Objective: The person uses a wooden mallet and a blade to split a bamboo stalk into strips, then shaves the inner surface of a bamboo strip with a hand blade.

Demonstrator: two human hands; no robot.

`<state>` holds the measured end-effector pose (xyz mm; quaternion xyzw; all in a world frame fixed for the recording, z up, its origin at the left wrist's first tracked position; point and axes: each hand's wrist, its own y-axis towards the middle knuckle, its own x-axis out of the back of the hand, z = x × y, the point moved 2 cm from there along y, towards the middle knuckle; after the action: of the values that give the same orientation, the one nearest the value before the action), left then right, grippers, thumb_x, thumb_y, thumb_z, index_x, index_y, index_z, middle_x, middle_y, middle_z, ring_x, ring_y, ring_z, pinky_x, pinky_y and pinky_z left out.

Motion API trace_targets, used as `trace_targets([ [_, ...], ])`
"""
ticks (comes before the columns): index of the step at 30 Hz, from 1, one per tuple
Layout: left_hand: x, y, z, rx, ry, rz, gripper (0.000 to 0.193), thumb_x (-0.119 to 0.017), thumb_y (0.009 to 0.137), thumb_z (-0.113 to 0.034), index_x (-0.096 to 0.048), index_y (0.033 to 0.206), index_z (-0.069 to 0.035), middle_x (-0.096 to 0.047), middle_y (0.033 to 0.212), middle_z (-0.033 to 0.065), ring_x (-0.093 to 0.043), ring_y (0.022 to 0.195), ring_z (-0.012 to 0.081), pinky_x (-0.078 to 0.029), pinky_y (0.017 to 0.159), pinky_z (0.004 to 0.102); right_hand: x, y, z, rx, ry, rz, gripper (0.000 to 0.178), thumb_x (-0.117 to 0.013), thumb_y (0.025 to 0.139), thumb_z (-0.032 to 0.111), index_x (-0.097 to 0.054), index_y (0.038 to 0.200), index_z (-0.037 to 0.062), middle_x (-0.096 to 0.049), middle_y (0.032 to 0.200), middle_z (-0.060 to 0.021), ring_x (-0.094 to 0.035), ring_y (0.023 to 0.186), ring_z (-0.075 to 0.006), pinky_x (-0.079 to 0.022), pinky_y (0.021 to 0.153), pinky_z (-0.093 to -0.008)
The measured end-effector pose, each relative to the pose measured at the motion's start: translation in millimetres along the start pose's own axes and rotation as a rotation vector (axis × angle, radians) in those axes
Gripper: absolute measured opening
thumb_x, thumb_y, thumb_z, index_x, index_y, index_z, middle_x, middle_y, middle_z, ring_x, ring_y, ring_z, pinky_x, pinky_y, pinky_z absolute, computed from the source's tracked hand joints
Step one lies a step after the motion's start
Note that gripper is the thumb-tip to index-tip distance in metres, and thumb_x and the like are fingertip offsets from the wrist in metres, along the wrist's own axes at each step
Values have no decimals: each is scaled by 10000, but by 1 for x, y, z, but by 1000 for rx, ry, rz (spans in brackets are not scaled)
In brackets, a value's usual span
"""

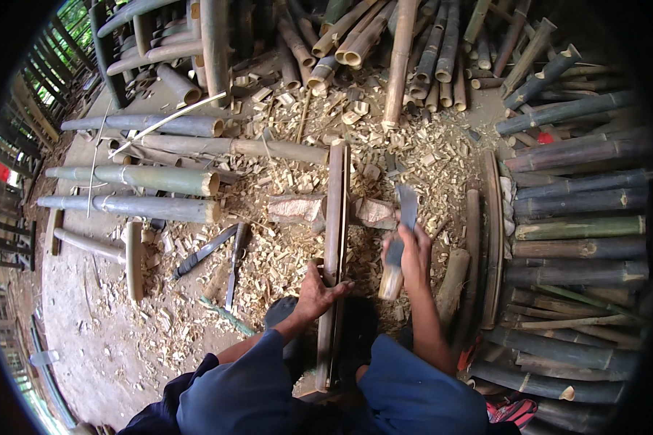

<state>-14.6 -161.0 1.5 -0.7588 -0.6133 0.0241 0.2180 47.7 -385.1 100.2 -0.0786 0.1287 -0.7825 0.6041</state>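
A long split bamboo piece [334, 210] runs lengthwise in front of me, its lower end between my legs. My left hand [319, 293] is closed on its lower half, thumb across it. Under its upper half lies a short log [295, 209] with pale, hacked faces showing on both sides. To the right of the bamboo, my right hand [416, 250] grips a broad-bladed knife [408, 207]. Its metal blade points up and away, apart from the bamboo, and a light wooden handle end with a dark band shows below the hand.
Two more blades, a dark-handled knife [204, 252] and a narrow tool [236, 265], lie on the ground at left. Bamboo poles [130, 209] lie beyond them. Wood chips [283, 250] cover the middle. Stacked bamboo [580, 228] lines the right side; a bamboo frame [156, 54] stands far left.
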Motion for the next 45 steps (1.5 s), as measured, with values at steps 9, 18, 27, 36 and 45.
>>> trace_targets([
  [9, 47, 91, -177, -412, -33, 168, 929, -722, 717, -705, -486, 1278, -3, -580, 948, 125, -605, 845, 241, -550, 727, 430, 69, -68, -127, 328, -1202, -405, 695, -625, 926, 191, -372, 1502, -103, -551, 1327, -334, -565, 1207, -445, -471, 1007, -514],
  [18, 84, 112, -301, -695, 950, -22, 346, -643, 804, 65, -643, 1126, -59, -668, 1040, 105, -659, 1003, 299, -529, 915, 446, 93, -100, -111, 93, -1181, -334, 757, -651, 940, 301, -336, 1574, 32, -530, 1366, -315, -492, 1314, -470, -416, 1099, -526],
  [27, 77, 88, -189, -952, 1540, 319, 340, -833, 798, -119, -698, 1099, -200, -693, 1174, 28, -594, 1240, 228, -265, 1238, 580, 237, -266, -130, -292, -362, -925, 601, -605, 983, 287, -427, 1489, 16, -596, 1330, -248, -636, 1129, -326, -496, 981, -455],
  [36, 24, 67, -109, -1019, 1674, 569, 184, -633, 936, -240, -664, 1110, -189, -645, 1247, 40, -463, 1406, 276, -134, 1265, 642, 223, -267, -170, -455, -552, -811, 512, -616, 988, 306, -490, 1388, 12, -629, 1218, -230, -647, 1065, -344, -507, 919, -455],
  [45, 31, 67, -70, -900, 1191, 303, 611, -604, 937, -55, -443, 1507, -203, -312, 1610, 214, -269, 1518, 373, -258, 1231, 634, 155, -204, -113, -87, -849, -494, 438, -627, 992, 324, -554, 1288, 9, -663, 1106, -211, -657, 1002, -363, -517, 857, -455],
])
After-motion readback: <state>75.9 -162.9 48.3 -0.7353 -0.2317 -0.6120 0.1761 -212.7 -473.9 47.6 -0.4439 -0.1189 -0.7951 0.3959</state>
